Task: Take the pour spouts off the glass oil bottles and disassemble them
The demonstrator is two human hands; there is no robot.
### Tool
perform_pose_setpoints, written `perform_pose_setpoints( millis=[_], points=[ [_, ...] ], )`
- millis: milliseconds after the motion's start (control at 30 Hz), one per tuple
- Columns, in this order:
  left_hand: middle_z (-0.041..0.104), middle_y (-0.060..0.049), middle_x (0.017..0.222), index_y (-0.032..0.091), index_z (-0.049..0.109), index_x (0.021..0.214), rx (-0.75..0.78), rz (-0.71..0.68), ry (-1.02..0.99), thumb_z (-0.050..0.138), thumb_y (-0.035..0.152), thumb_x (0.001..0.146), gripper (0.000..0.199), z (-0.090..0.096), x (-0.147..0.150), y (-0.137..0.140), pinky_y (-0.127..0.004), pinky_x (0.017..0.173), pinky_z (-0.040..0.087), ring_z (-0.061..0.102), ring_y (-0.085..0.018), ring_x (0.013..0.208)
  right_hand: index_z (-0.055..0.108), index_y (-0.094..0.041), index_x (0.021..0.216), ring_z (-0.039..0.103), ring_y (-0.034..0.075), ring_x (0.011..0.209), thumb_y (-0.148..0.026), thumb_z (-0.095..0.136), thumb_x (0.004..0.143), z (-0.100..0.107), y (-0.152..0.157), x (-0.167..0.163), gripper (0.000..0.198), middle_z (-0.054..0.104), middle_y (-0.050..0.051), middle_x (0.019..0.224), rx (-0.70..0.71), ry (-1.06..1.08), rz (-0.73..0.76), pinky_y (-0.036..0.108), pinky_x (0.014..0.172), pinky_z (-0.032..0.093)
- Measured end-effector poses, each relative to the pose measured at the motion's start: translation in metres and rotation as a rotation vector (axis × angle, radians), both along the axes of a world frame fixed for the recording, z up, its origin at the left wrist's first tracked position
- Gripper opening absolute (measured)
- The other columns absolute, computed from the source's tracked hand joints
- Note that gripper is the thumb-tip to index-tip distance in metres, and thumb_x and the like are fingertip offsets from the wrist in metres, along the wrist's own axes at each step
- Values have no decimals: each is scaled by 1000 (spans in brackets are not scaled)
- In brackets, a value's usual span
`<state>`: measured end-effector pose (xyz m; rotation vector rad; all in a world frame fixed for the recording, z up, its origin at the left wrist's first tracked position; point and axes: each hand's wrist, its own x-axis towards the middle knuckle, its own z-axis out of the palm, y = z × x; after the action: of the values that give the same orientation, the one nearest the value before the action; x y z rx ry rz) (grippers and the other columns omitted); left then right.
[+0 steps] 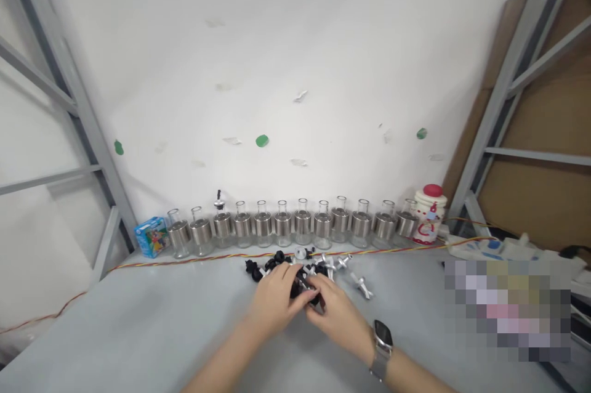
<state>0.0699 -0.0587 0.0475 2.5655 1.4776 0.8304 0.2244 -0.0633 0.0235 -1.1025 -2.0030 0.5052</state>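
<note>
My left hand (278,295) and my right hand (333,311) meet at the front middle of the table. Both are closed, with fingertips together around a dark bottle pourer part (303,283), largely covered by the fingers. Just behind them lies a pile of loose pourer parts: black stoppers (253,269) on the left, silver spouts (361,286) on the right. A row of glass bottles with steel sleeves (282,221) stands upright beyond the pile. One bottle (222,225) near the left has a black-and-silver pourer (218,201) in its neck; the other necks look open.
A blue picture box (152,237) stands left of the bottles, and a cream jar with a red lid (430,215) at their right end. A twisted red-yellow wire (189,261) crosses the grey table (184,313). Power strips (517,249) lie at right, between metal shelf posts.
</note>
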Motion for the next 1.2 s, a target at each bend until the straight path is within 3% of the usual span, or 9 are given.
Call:
perform_pose_setpoints(
  millis=[133, 267, 367, 600, 733, 867, 1033, 1100, 1200],
  points=[
    [60, -7, 91, 18, 52, 102, 48, 40, 50, 36, 45, 83, 36, -6, 1, 2, -30, 71, 46, 57, -19, 84, 56, -18, 89, 53, 17, 76, -14, 49, 67, 0, 0, -5, 23, 59, 4, 87, -68, 73, 13, 25, 65, 40],
    [60, -8, 80, 15, 53, 94, 202, 69, 253, 30, 38, 87, 33, -11, 5, 1, -29, 59, 46, 58, -20, 72, 58, -16, 73, 52, 14, 62, -18, 49, 70, 0, 0, -8, 10, 61, 2, 69, -194, 156, -7, 23, 56, 38],
    [58, -8, 70, 15, 54, 85, 288, 68, 382, 25, 29, 88, 33, -15, 9, 0, -26, 51, 42, 57, -18, 62, 59, -15, 71, 51, 14, 62, -18, 49, 69, 2, 0, -10, 10, 62, 1, 67, -242, 209, 25, 22, 56, 38],
    [58, -9, 68, 14, 53, 81, 276, 75, 375, 19, 22, 89, 35, -24, 10, 4, -27, 51, 42, 57, -17, 60, 60, -15, 70, 49, 13, 61, -20, 50, 69, 7, -2, -9, 11, 61, 1, 66, -275, 225, 42, 22, 56, 37],
    [59, -9, 68, 15, 53, 79, 208, 74, 265, 20, 22, 88, 35, -30, 14, 4, -31, 55, 45, 58, -19, 62, 57, -15, 71, 47, 13, 61, -18, 48, 68, 7, 0, -9, 10, 58, -1, 65, -245, 202, 16, 21, 56, 35],
    [61, -10, 67, 16, 55, 73, -7, 99, -82, 24, 31, 87, 37, -31, 16, 11, -32, 60, 45, 60, -21, 64, 53, -17, 69, 42, 11, 58, -15, 47, 66, 5, -1, -8, 7, 52, -3, 61, -220, 181, 3, 21, 53, 31],
    [58, -4, 48, 14, 55, 72, -179, 277, -297, -1, 37, 87, 63, -20, -16, 38, -24, 39, 37, 50, -13, 35, 50, -18, 65, 39, 10, 56, -16, 46, 69, 11, -2, 0, 6, 45, -5, 57, -255, 246, 49, 20, 52, 30],
    [60, -3, 52, 15, 57, 76, -145, 378, -297, 5, 42, 87, 59, -17, -31, 45, -24, 42, 38, 52, -13, 40, 52, -19, 70, 42, 10, 56, -23, 48, 73, 14, 4, 3, 6, 47, -5, 59, -285, 364, 40, 21, 53, 32],
    [64, -4, 69, 19, 60, 75, -77, 439, -226, 26, 44, 85, 44, -19, -41, 48, -25, 58, 41, 59, -17, 63, 57, -18, 76, 50, 13, 60, -33, 57, 70, 16, 18, 8, 16, 56, -2, 67, -385, 583, 21, 23, 58, 39]
  ],
)
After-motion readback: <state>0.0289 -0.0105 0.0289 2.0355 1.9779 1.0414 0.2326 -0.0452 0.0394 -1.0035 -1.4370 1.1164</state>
